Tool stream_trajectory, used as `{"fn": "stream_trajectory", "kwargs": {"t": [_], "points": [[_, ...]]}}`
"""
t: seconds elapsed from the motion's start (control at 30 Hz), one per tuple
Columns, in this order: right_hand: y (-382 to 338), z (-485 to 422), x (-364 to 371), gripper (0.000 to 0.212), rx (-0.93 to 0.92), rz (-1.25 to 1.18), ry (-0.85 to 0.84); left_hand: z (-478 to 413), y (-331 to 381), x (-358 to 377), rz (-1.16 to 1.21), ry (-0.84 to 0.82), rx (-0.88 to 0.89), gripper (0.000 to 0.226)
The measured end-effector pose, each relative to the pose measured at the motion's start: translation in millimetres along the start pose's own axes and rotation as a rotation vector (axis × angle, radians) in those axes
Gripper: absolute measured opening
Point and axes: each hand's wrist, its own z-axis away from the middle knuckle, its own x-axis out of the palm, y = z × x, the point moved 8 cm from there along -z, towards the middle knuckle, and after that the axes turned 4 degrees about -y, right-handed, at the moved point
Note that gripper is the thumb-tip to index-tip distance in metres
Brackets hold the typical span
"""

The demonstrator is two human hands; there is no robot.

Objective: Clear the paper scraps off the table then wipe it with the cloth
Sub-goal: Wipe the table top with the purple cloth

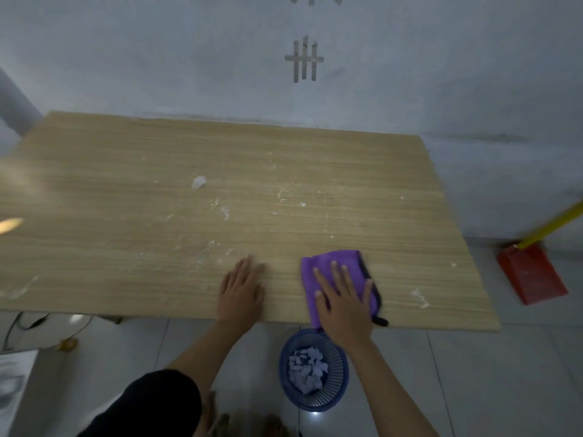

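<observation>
A purple cloth (331, 263) with a dark edge lies flat near the front edge of the wooden table (157, 231). My right hand (345, 302) presses flat on the cloth, fingers spread. A little to the left, my left hand (241, 293) rests flat on the bare wood, holding nothing. On the floor below the table's front edge stands a blue basket (339, 392) holding several pale paper scraps (307, 370). A small white scrap (198, 182) and white smears remain on the tabletop.
A red dustpan (533, 275) with a yellow handle (555, 223) leans on the floor at the right. A grey wall stands right behind the table. Cables lie on the tiled floor at the lower left. My feet are at the bottom.
</observation>
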Motion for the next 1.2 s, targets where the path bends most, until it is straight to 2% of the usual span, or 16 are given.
{"fn": "stream_trajectory", "kwargs": {"t": [0.07, 0.13, 0.17, 0.23, 0.3, 0.43, 0.5, 0.6, 0.67, 0.77, 0.83, 0.9, 1.0, 1.07, 1.13, 1.2], "points": [[58, 8, -12, 0.049, 0.243, -0.019, 0.069, 2, -8, 7, -0.023, -0.086, 0.012, 0.075], [106, 15, -18, 0.048, 0.515, -0.086, 0.042, 4, -11, 11, -0.031, -0.125, 0.027, 0.073], [117, 15, -19, 0.049, 0.591, -0.11, 0.02, 4, -11, 12, -0.028, -0.137, 0.028, 0.073], [111, 9, -23, 0.054, 0.615, -0.1, -0.012, 4, -11, 13, -0.031, -0.151, 0.024, 0.074], [88, 1, -20, 0.062, 0.526, -0.069, -0.041, 4, -9, 13, -0.046, -0.145, 0.022, 0.074], [16, 13, -2, 0.062, 0.134, 0.036, -0.038, 7, -10, 13, -0.059, -0.117, 0.039, 0.072], [-4, 31, 8, 0.06, 0.014, 0.03, -0.028, 7, -10, 13, -0.052, -0.1, 0.048, 0.074], [4, 32, 8, 0.058, 0.005, 0.01, -0.029, 9, -12, 8, 0.008, -0.078, 0.065, 0.073], [17, 16, 1, 0.056, 0.098, 0.01, -0.021, 10, -19, 1, 0.069, -0.065, 0.077, 0.067], [17, -18, -4, 0.057, 0.266, 0.004, -0.096, 11, -42, -18, 0.153, 0.017, 0.066, 0.059], [-10, -39, -3, 0.06, 0.267, 0.006, -0.138, 14, -61, -31, 0.169, 0.078, 0.031, 0.057], [-59, -54, 9, 0.059, 0.163, 0.013, -0.166, 14, -81, -43, 0.161, 0.117, -0.014, 0.056], [-155, -45, 33, 0.058, -0.115, 0.036, -0.117, 12, -112, -56, 0.138, 0.146, -0.091, 0.059], [-211, -18, 50, 0.057, -0.295, 0.049, -0.145, 13, -133, -62, 0.122, 0.158, -0.144, 0.061], [-236, 7, 62, 0.055, -0.401, 0.081, -0.16, 17, -153, -71, 0.111, 0.184, -0.177, 0.059], [-228, 12, 63, 0.054, -0.399, 0.058, -0.172, 22, -174, -80, 0.117, 0.203, -0.192, 0.055]]}}
